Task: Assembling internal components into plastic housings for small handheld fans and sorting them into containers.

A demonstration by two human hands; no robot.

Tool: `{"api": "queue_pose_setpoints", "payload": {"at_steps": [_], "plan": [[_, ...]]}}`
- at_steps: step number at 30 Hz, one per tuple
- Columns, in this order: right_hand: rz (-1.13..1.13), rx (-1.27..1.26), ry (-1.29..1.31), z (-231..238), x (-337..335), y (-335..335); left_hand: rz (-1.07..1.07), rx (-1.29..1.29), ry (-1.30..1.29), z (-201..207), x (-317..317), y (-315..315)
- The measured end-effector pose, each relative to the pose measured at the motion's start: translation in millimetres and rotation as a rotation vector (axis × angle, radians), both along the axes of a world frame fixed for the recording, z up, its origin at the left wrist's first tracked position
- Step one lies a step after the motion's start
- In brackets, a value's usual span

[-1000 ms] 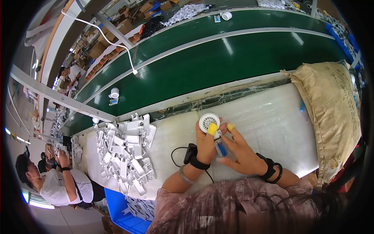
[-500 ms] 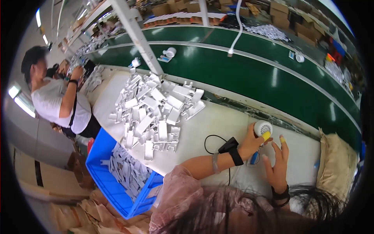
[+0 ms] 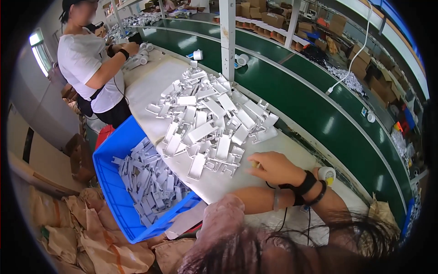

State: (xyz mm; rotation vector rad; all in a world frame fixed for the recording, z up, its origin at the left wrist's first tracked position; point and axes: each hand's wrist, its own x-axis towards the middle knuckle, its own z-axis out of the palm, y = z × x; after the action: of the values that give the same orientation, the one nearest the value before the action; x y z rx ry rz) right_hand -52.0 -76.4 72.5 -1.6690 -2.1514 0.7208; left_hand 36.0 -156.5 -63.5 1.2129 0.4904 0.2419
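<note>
The left hand (image 3: 273, 168) is stretched out flat over the white table (image 3: 146, 91), palm down and fingers loosely spread. It holds nothing, and its fingertips stop just beside the near edge of the heap of white plastic brackets (image 3: 212, 121).

Far to the left of the hand, below the table edge, a blue bin (image 3: 114, 160) stands with more pale brackets inside. Above it, at the far end of the table, another person in a white shirt (image 3: 86, 59) works with their own hands.

The heap lies just left and ahead of the hand. Its pieces are long and flat, and most point their long axis away from the hand, toward the green conveyor (image 3: 328, 114). Between the heap and the hand there is a narrow strip of bare table.

Just right of the wrist a small round white part (image 3: 326, 173) is partly hidden, and whether the right hand holds it I cannot tell.
</note>
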Motion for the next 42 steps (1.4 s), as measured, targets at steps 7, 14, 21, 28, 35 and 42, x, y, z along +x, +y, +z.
{"api": "queue_pose_setpoints", "payload": {"at_steps": [7,14,21,28,35,42], "plan": [[-0.256,-0.062,-0.175,-47.0,-59.1,76.1,0.011,-0.118,0.018,2.4,0.5,0.0],[-0.348,0.051,-0.019,-72.5,-53.0,87.8,0.009,-0.277,-0.053,4.7,3.3,-1.5],[-0.416,0.139,0.080,-59.9,-39.7,94.3,-0.007,-0.368,-0.142,-1.0,7.3,-3.9],[-0.286,0.307,-0.218,-64.0,-59.6,98.3,0.009,-0.365,-0.174,-0.9,6.8,-7.7],[-0.176,0.290,-0.189,-65.6,-64.8,99.2,-0.005,-0.383,-0.160,9.1,-1.1,-0.5],[-0.248,0.186,0.006,-44.6,-49.4,87.5,-0.025,-0.391,-0.151,10.5,-0.4,-1.2]]}}
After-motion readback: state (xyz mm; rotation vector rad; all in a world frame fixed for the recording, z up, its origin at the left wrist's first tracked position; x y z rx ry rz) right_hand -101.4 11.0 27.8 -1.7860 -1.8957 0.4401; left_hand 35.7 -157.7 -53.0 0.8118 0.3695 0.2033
